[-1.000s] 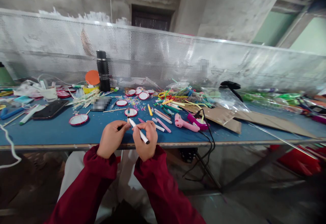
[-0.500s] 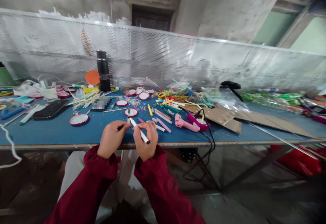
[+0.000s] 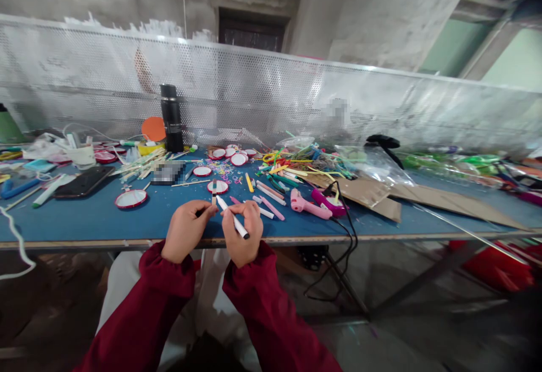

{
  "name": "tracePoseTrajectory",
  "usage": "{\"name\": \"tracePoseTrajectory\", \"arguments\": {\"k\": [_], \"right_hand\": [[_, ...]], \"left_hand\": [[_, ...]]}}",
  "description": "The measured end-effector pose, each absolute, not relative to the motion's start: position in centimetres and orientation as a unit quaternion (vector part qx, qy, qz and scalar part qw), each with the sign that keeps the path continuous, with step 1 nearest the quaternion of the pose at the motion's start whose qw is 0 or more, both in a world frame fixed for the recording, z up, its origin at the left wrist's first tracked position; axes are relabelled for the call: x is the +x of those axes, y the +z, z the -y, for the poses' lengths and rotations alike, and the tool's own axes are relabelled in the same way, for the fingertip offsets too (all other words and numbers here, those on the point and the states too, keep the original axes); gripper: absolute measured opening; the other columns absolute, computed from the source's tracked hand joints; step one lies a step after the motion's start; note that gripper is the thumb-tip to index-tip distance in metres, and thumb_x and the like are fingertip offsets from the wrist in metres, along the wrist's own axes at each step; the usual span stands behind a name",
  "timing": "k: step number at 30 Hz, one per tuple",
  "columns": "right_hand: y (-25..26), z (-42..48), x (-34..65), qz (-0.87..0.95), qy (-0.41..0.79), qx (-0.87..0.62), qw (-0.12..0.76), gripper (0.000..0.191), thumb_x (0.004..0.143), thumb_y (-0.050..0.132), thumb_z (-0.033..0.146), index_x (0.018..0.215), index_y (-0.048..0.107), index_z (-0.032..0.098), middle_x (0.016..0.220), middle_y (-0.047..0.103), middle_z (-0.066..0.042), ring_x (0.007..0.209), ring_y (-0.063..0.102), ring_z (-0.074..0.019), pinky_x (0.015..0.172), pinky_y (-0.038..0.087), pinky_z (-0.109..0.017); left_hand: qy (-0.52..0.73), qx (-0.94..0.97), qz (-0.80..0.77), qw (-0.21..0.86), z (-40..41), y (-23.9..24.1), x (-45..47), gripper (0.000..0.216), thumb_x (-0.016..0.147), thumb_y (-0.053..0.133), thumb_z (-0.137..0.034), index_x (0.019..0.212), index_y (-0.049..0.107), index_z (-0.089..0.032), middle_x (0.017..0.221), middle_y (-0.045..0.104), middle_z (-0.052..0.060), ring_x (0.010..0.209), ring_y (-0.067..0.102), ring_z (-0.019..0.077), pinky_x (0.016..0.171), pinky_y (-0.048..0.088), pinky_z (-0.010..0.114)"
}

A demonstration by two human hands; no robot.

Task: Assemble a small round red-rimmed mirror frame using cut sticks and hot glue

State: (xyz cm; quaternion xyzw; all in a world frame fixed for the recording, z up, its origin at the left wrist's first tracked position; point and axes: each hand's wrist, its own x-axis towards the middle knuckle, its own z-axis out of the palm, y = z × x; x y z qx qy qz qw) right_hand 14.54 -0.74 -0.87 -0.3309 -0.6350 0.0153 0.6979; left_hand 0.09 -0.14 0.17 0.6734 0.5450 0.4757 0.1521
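My left hand point(image 3: 186, 230) pinches a narrow flat wooden stick point(image 3: 214, 189) with dark bands across it, held upright above the table's front edge. A white marker point(image 3: 240, 227) with a black end is gripped in my right hand point(image 3: 244, 235), its tip pointing up and left, close beside the stick. Whether the tip touches the stick, I cannot tell. Just behind the stick lies a round red-rimmed white lid point(image 3: 221, 187). To the right of my right hand are several markers, among them a pink marker point(image 3: 273, 208).
A pink hot glue gun point(image 3: 311, 205) with a black cable lies right of the markers. Another red-rimmed lid point(image 3: 131, 198) and a dark phone point(image 3: 86, 182) are on the left. Behind stands a black bottle point(image 3: 171, 118). Cardboard point(image 3: 372, 197) lies on the right.
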Motion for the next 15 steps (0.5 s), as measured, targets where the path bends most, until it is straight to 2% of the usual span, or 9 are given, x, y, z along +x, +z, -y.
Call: {"name": "tracePoseTrajectory", "arguments": {"k": [15], "right_hand": [[-0.94,0.7,14.5,0.636,0.012,-0.326,0.7,0.01,0.086,0.059,0.018,0.078,0.057,0.022,0.072,0.065,0.0,0.075,0.061,-0.0182,0.086,0.048,-0.039]], "left_hand": [[0.473,0.678,-0.543,0.149,0.18,0.23,0.07,0.03,0.089,0.056,-0.042,0.08,0.075,-0.02,0.083,0.075,0.002,0.081,0.063,0.019,0.074,0.043,0.028]]}}
